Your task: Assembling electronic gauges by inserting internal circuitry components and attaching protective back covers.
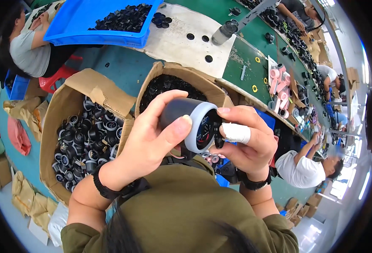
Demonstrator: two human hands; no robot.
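Note:
My left hand grips a dark, rounded cylindrical housing with a pale grey ring round its open end. A circuit board with a bit of red wire shows inside that opening. My right hand, with white tape wrapped round one finger, pinches a small black plastic part at the ring's right edge. The fingers partly cover this part, so its full shape is hidden. Whether it is joined to the housing I cannot tell.
Left of my arms stands a cardboard box of similar dark housings. Another carton of black pieces lies beyond my hands. A blue tray of black parts sits on the worktable. Pink fan-like items lie right; co-workers sit around.

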